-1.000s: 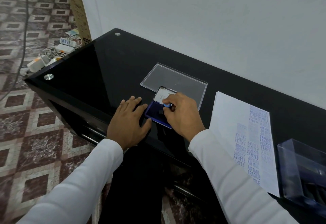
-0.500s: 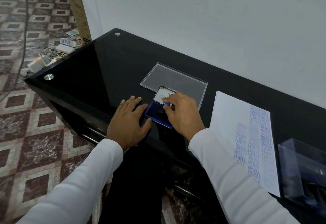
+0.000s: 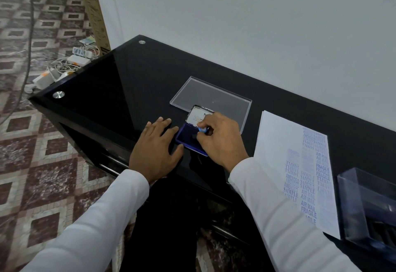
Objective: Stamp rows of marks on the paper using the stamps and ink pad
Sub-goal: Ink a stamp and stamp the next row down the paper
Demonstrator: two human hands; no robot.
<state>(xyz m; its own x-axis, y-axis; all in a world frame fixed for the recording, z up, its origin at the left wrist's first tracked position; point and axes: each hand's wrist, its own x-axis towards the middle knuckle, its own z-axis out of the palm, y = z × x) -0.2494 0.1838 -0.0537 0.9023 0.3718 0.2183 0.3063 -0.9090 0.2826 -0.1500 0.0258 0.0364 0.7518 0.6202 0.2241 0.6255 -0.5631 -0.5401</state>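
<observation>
Our left hand [image 3: 155,146] lies flat on the glossy black glass tabletop [image 3: 120,83], fingers straight and spread, thumb tip touching the near left edge of the open blue ink pad [image 3: 187,135]. The left forearm, in a white sleeve [image 3: 92,226], runs up from the lower left. Our right hand [image 3: 220,137] hovers knuckles-up over the pad's right half, fingers curled down and pinching a small stamp with a light blue top [image 3: 202,129] against the inked surface; the stamp's body is mostly hidden under the fingers. The pad's hinged lid [image 3: 198,114], white label inside, stands open just behind the hand.

A clear flat plastic lid [image 3: 211,97] lies on the tabletop behind the pad, touching or slightly under it. To the right, well apart from the pad, a white sheet of paper [image 3: 276,143] carries columns of blue stamped words such as SAMPLE, AIR MAIL and FRAGILE. A clear plastic box [image 3: 368,203] sits at the paper's right edge, with dark items inside that we cannot make out.
</observation>
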